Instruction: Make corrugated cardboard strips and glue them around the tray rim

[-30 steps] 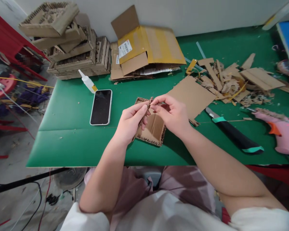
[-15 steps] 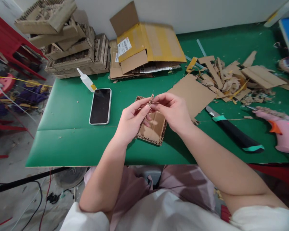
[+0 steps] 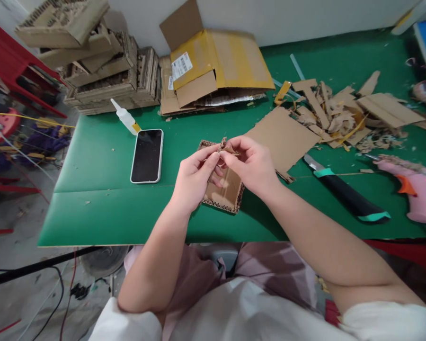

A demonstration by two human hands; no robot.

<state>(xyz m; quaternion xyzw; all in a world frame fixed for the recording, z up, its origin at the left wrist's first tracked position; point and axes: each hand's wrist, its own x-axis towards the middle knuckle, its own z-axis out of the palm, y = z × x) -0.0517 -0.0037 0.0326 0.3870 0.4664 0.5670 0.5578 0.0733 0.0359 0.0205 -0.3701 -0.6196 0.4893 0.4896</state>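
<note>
Between the fingertips of both hands is a small cardboard strip (image 3: 223,143), its torn end poking up. My left hand (image 3: 195,177) pinches it from the left, with thumb and forefinger pressed together. From the right, my right hand (image 3: 252,163) grips the same strip with thumb and bent fingers; a loose brown flap shows beside that thumb. Beneath both hands lies a shallow cardboard tray (image 3: 223,207) with corrugated edges, its far part mostly covered by the fingers. A flat cardboard sheet (image 3: 284,137) lies just beyond my right hand.
On the green table (image 3: 102,213) are a phone (image 3: 147,156) and a glue bottle (image 3: 125,117) to the left. A knife (image 3: 348,194), a pink glue gun (image 3: 421,189) and cardboard scraps (image 3: 335,111) lie right. Behind stand stacked cardboard trays (image 3: 102,85) and a yellow-taped box (image 3: 230,59).
My fingers have shifted slightly on the cardboard strip, and more of a brown flap shows by my right thumb. The view has moved a little; both hands stay over the tray.
</note>
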